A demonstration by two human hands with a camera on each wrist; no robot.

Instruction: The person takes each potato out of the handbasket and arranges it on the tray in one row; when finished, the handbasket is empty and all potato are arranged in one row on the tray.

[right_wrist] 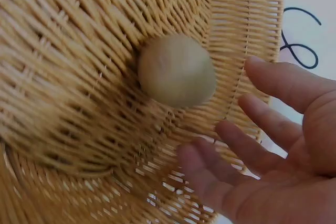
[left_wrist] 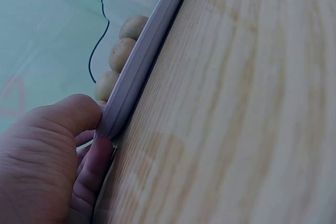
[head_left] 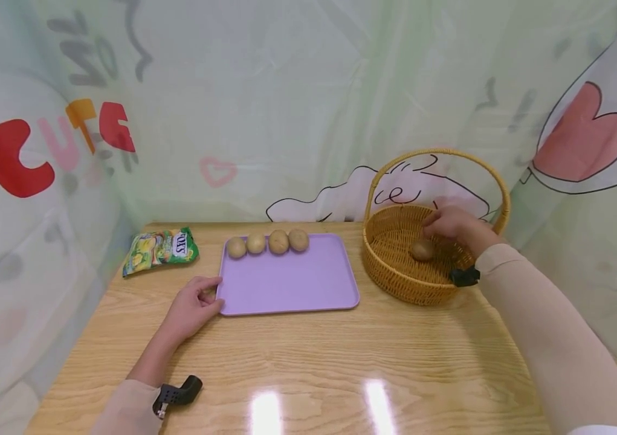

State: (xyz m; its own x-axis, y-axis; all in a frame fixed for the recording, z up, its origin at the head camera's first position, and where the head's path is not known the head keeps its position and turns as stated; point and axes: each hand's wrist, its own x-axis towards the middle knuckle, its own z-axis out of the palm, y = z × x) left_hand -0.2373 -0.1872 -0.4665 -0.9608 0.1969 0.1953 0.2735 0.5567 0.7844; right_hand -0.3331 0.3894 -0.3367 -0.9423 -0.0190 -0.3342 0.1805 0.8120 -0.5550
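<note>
At the left short side of a purple tray, my left hand pinches the rim between thumb and fingers. Up close in the left wrist view, that hand has its fingertips at the corner of the tray edge. Several potatoes stand in a row along the tray's far side. My right hand reaches into a wicker basket with a tall handle. A single potato lies on the basket's bottom, and the spread fingers of my right hand are beside it, apart from it.
A green and yellow snack bag lies on the wooden table, left of the tray. Behind the table hangs a pale printed curtain. The basket's handle arches above the right hand.
</note>
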